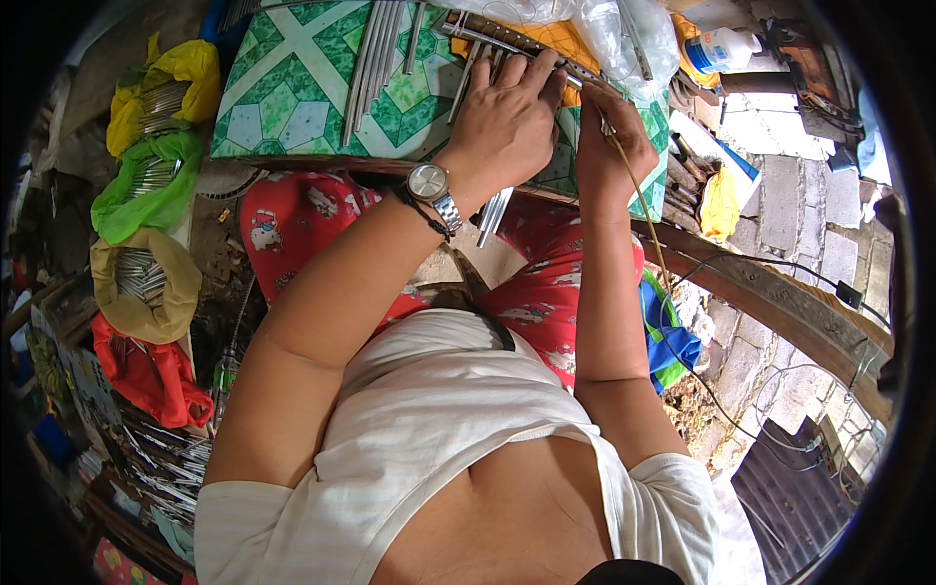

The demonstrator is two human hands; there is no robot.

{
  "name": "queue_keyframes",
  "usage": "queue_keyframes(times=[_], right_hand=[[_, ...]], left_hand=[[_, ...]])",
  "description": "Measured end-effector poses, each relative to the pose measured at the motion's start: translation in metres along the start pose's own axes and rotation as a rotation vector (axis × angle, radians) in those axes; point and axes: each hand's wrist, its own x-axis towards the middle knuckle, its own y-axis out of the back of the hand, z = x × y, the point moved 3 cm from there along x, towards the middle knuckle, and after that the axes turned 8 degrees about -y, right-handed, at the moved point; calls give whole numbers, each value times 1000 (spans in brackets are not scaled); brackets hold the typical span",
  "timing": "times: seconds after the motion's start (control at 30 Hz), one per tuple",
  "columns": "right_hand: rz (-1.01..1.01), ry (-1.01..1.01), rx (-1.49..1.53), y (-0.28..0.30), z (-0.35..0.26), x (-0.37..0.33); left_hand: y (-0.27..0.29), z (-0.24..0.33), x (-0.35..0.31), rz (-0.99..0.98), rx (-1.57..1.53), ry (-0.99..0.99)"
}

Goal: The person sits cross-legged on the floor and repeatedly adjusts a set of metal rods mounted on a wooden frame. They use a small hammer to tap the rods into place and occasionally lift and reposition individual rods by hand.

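My left hand (pixel 507 122), with a watch on its wrist, lies palm down with fingers bent over thin metal tubes on the green patterned tabletop. Some tube ends (pixel 494 216) stick out below that hand, past the table's near edge. Just beyond its fingertips runs a long dark bar (pixel 517 39) with a row of holes. To the right, my right hand (pixel 616 146) is closed in a pinch around a thin tan rod (pixel 639 185), which slants down toward my right side. The rod's upper end is mostly hidden by the fingers.
More metal tubes (pixel 375 68) lie left on the tabletop (pixel 278 107). Yellow, green (pixel 122 200), tan and red bags of metal pieces line the left side. A clear plastic bag (pixel 634 44) and a white bottle (pixel 723 49) are at the far right. A wooden beam (pixel 770 292) and black cable run right.
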Motion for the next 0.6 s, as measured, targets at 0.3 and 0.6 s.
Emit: queue_keyframes(times=[0.3, 0.6], right_hand=[[7, -14, 24, 2, -4, 2], [-13, -53, 14, 1, -3, 3]], left_hand=[[2, 0, -1, -1, -2, -9], [1, 0, 0, -1, 8, -12]])
